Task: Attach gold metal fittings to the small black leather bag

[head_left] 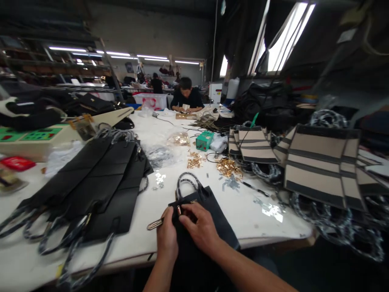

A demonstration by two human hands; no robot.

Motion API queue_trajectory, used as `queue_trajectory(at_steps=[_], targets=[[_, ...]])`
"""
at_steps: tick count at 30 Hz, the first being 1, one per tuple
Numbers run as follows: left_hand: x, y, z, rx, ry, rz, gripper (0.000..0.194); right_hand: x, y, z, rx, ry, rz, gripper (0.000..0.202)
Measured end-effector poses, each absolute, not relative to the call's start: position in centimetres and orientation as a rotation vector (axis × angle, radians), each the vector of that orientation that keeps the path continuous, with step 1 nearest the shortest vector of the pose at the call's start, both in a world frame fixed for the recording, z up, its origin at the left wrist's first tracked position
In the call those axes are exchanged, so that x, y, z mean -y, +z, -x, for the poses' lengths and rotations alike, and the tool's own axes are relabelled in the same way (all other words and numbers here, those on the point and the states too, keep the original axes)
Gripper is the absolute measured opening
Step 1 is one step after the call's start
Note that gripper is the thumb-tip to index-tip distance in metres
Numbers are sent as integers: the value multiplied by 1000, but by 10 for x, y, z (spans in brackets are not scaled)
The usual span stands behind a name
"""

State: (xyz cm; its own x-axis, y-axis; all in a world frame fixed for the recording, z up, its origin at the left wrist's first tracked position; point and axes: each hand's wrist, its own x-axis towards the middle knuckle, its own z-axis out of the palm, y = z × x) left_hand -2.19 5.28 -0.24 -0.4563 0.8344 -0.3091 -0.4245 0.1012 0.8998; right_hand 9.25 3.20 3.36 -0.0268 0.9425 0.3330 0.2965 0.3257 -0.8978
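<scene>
A black handbag (220, 213) lies at the table's near edge, its plastic-wrapped handle (187, 175) pointing away from me. My left hand (167, 237) is closed on the bag's upper left corner. From beside that thumb a strap with a gold metal end (154, 224) sticks out to the left. My right hand (200, 227) rests over the bag's top, thumb and forefinger pinched at a small gold metal fitting (179, 210). The fingers partly hide this fitting and the bag's top edge.
Black bag pieces (91, 178) are stacked at left. Gold fittings (229, 167), grey metal plates (231, 183), a pen-like tool (254, 188) and a green box (204, 140) lie beyond. Striped bags (319, 162) fill the right. A co-worker (187, 97) sits opposite.
</scene>
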Motion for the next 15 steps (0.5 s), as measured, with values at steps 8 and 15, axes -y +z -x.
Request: queue_trajectory(at_steps=[8,15], targets=[[-57,22,21,-1333,1364,-274,24,-69,36,-247,1639,307,1800,21],[-62,28,20,-1383,1237,-335,29,-140,14,-329,1654,250,2101,17]])
